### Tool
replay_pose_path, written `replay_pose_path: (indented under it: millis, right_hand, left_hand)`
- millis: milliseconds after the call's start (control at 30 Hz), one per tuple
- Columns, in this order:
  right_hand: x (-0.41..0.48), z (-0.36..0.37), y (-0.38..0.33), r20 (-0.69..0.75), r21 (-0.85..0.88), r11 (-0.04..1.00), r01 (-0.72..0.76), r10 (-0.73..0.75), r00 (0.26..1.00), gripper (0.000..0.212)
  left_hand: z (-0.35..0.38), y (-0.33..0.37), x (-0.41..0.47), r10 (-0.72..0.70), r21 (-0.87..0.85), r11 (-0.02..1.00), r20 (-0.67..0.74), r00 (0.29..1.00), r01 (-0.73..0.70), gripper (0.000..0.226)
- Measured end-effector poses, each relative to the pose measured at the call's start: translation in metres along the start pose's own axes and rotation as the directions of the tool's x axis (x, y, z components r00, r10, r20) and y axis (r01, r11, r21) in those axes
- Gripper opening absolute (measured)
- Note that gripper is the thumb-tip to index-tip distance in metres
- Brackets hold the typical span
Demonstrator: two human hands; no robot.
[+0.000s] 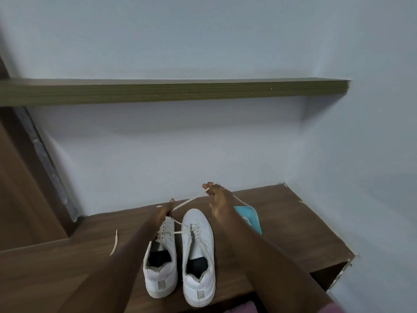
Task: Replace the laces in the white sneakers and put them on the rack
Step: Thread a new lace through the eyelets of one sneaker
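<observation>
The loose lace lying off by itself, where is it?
In the head view, the loose lace lies on the wooden cabinet top, left of the left sneaker, touching neither shoe.

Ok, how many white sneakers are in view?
2, side by side on the cabinet top: left sneaker partly covered, right sneaker beside it. No others visible.

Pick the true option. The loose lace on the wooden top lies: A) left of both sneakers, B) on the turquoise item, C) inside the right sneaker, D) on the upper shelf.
A: the loose lace lies on the wooden top, left of both sneakers, touching neither.
</observation>
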State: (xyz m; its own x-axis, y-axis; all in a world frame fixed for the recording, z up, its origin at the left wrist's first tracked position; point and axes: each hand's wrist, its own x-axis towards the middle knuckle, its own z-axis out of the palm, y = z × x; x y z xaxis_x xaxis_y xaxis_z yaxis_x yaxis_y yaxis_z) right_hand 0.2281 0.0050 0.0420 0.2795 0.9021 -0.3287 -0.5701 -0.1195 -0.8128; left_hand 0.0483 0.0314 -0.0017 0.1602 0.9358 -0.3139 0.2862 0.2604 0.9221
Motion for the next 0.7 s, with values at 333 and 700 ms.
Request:
replay_pose_path:
  millis: [333,700]
  right_hand:
    - [-0.012,0.011,0.014,0.042,0.001,0.999,-0.047,0.047,0.998,0.018]
    - [-0.009,-0.002,0.027,-0.007,-0.108,0.994,0.016,-0.017,1.0,0.011]
  left_hand:
    - [0.012,0.042,-0.013,0.213,0.175,0.96,0.039,0.976,-0.217,0.031]
    - [-0.004,0.017,-0.012,0.111,0.62,0.783,-0.231,0.967,0.058,0.044]
